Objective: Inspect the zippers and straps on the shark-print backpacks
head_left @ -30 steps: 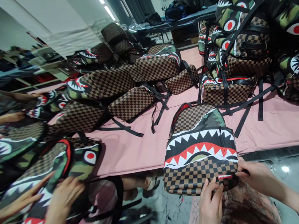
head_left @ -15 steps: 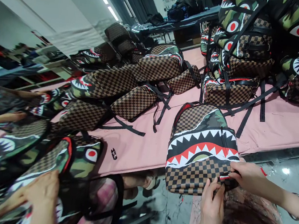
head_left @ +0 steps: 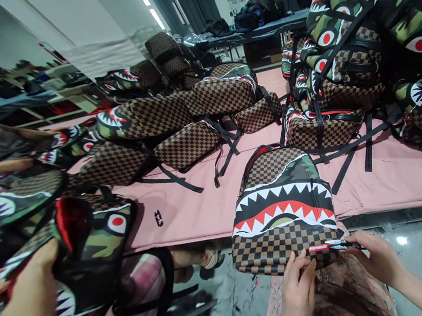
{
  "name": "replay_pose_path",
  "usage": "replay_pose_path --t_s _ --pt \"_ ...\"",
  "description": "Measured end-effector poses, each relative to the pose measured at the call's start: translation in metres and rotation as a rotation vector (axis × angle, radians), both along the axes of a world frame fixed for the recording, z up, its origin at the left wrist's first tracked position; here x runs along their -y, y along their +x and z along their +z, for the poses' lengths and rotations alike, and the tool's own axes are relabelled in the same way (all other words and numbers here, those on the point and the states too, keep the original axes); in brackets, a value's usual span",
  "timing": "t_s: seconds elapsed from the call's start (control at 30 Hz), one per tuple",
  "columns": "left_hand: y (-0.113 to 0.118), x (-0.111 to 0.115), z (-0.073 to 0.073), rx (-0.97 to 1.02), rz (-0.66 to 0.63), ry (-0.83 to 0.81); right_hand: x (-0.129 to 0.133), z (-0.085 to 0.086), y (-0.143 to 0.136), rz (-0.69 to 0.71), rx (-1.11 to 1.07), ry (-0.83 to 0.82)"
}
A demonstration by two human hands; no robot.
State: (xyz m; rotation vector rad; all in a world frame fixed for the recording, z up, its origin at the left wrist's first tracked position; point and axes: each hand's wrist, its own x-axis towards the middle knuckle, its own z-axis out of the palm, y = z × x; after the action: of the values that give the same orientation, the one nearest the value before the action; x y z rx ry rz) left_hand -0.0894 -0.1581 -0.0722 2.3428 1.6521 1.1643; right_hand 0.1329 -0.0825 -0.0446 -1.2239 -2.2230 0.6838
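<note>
A backpack (head_left: 285,209) with a shark-mouth print, brown checks and camouflage leans at the table's front edge. My left hand (head_left: 299,289) grips its lower edge, fingers curled on the checked panel beside a small red label (head_left: 318,248). In my right hand (head_left: 374,257), at the bag's lower right corner, is what looks like a pair of thread snips (head_left: 335,243). Their tip points left toward the label, and the fingers partly cover them. Whether the blades touch the bag I cannot tell.
Similar backpacks are piled on the pink table (head_left: 188,212), with a tall stack (head_left: 344,92) at the back right. A small black tool (head_left: 158,218) lies near the front edge. At left, a co-worker's hands (head_left: 33,280) handle another backpack (head_left: 107,237).
My right hand has drawn back to the right from the bag's corner, and the snips now show. My left hand stays in place. The co-worker's hands have moved down and left, lifting a bag panel.
</note>
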Motion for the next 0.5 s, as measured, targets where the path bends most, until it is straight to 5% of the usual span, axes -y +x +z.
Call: replay_pose_path --t_s 0.5 --pt "0.001 0.001 0.004 -0.001 -0.014 -0.015 0.006 0.0 -0.004 0.063 0.208 0.192"
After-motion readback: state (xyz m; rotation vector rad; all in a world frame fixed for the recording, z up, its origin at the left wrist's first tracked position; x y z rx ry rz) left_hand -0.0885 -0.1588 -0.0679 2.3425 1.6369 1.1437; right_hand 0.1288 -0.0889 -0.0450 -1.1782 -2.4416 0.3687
